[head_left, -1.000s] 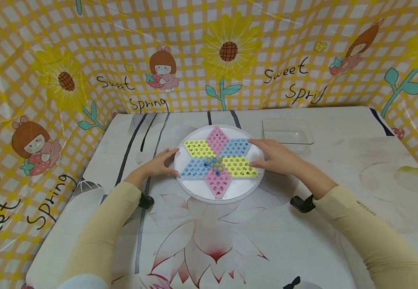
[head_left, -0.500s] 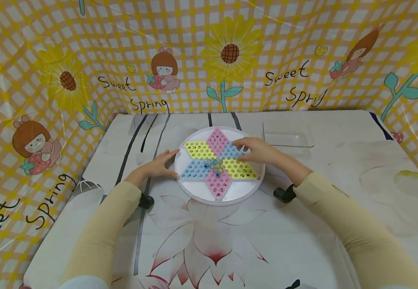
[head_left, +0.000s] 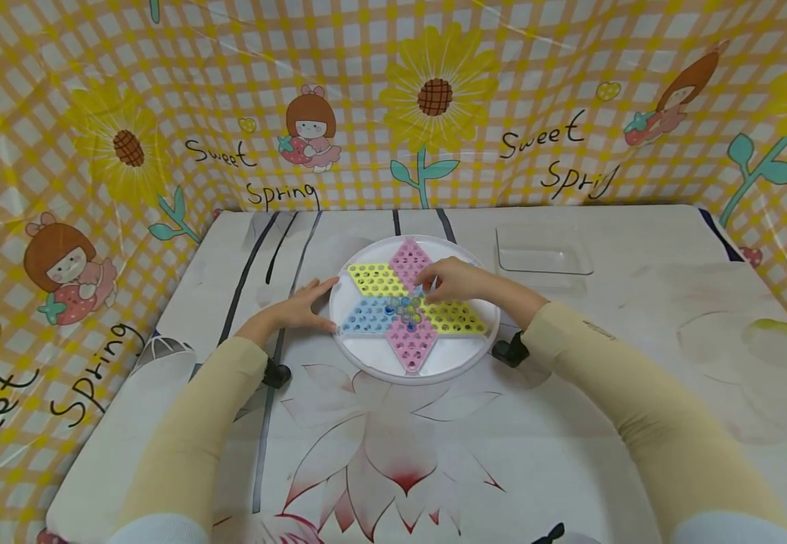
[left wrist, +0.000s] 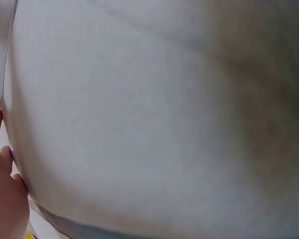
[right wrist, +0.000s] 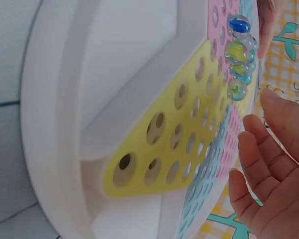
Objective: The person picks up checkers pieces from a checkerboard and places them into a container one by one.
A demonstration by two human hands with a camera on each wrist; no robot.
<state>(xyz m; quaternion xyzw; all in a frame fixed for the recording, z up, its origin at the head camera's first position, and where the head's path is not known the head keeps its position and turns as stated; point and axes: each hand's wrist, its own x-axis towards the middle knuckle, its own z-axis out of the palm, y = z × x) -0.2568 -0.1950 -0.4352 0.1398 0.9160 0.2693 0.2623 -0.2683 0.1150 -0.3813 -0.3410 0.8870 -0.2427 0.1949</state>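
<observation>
A round white Chinese checkers board [head_left: 373, 357] lies on the table, with a star of pink, yellow and blue perforated sections. Several glass marbles [head_left: 403, 308] are clustered at its centre; in the right wrist view the marbles [right wrist: 237, 52] look clear with coloured swirls. My left hand [head_left: 296, 310] touches the board's left rim with thumb and fingers spread. Over the blue section at the back right, my right hand [head_left: 464, 279] has its fingertips close to the marbles. In the right wrist view its fingers [right wrist: 249, 149] bend loosely, with nothing visible between them and the thumb.
A clear plastic tray [head_left: 544, 261] stands behind the board to the right. The tablecloth [head_left: 393, 446] has a printed lotus flower. A checked sunflower cloth [head_left: 359, 45] hangs behind and to both sides. A small black item [head_left: 548, 533] lies at the front edge.
My right hand has left the board's right rim and moved left over the board to beside the marbles, its fingers drawing closer together. The left hand stays at the left rim.
</observation>
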